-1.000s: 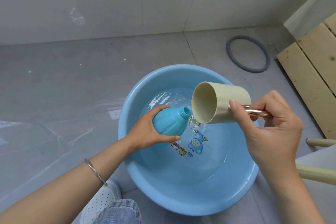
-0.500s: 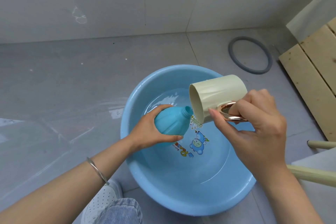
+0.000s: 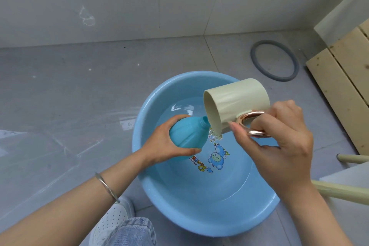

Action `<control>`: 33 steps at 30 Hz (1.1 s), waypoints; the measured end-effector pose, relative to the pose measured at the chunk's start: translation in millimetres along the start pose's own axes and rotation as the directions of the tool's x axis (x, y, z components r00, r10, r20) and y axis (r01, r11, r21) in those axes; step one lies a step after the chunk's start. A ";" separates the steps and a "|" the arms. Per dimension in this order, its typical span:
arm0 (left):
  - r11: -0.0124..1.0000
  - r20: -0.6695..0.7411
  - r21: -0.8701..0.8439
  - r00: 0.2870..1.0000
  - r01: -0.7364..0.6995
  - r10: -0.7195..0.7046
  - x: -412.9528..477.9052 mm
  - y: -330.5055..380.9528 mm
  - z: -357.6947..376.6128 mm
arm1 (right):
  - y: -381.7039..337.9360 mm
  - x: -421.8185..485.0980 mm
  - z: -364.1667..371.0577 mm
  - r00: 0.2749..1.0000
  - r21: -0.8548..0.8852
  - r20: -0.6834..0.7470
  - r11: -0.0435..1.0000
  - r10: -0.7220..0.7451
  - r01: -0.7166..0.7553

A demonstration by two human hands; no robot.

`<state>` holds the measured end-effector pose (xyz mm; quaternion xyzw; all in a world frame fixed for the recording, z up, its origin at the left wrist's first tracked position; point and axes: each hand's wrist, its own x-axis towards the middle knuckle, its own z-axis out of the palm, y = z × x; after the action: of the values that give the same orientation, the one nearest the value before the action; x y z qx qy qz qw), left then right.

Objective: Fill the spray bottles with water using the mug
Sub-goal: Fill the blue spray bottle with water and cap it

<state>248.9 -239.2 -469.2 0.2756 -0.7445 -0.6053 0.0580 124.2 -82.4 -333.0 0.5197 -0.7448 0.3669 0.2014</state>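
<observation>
My left hand (image 3: 161, 146) grips a turquoise spray bottle (image 3: 187, 133) without its cap, tilted so its open neck points up and right. My right hand (image 3: 279, 138) holds a cream mug (image 3: 237, 104) by its rose-gold handle (image 3: 252, 126). The mug lies tipped on its side, its lower rim just above the bottle's neck, and drops of water fall from the rim. Both are held over a light blue basin (image 3: 179, 209) with shallow water and a cartoon print on its bottom.
The basin stands on a grey tiled floor by a pale wall. A grey rubber ring (image 3: 274, 60) lies behind it on the right. Wooden slats (image 3: 339, 78) fill the right edge, cream furniture legs (image 3: 339, 193) below them. My shoe (image 3: 113, 219) and jeans knee are under my left arm.
The mug has risen and rolled so that its handle faces me, with its rim now tipped lower over the bottle's neck. My left hand and the bottle have stayed almost still.
</observation>
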 end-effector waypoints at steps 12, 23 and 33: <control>0.983 -0.091 -0.177 0.995 -0.055 0.039 -12.8 49.5 -17.3 | 23.7 -22.2 -29.3 0.185 0.793 0.133 0.007 0.974 -0.609; 0.914 -0.073 -0.266 0.951 -0.308 0.299 -35.4 249.8 -39.5 | -29.0 54.9 -165.2 0.376 0.913 0.118 0.049 0.919 -0.406; 0.852 0.005 -0.370 0.916 -0.370 0.400 -86.1 377.9 16.0 | -17.2 44.3 -297.5 0.349 0.903 -0.079 0.216 0.934 -0.372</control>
<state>186.1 -140.3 -99.4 0.0803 -0.6621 -0.7186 0.1971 99.1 111.4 -103.7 -0.0158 -0.5440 0.8389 0.0009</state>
